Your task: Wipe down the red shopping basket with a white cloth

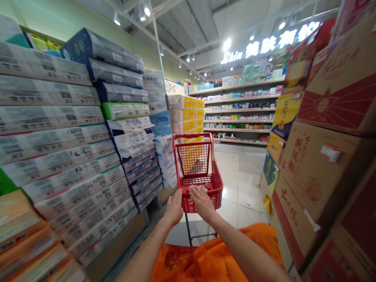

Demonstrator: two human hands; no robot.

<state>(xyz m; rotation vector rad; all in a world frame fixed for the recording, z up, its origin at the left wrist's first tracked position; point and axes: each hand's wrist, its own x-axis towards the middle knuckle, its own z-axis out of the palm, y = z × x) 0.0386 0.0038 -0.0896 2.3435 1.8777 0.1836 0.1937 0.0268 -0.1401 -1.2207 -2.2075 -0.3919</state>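
A red plastic shopping cart (pixel 219 180) with a mesh basket stands right in front of me. Its taller end, with the raised bar, is away from me. At the near left corner of the basket, my left hand (pixel 174 207) has its fingers stretched along the rim, with nothing visible in them. My right hand (pixel 203 201) reaches over the near rim, palm down. Under its fingers is a small pale, crumpled piece (pixel 191 190) that looks like tissue or cloth, mostly hidden by the hand.
Tall stacks of wrapped paper packs (pixel 79 150) line the left. Yellow-and-white packs (pixel 192 113) rise behind the cart. Cardboard cartons (pixel 323 164) are piled close on the right. Tiled floor (pixel 249 184) runs between them toward stocked shelves (pixel 241 111) at the back.
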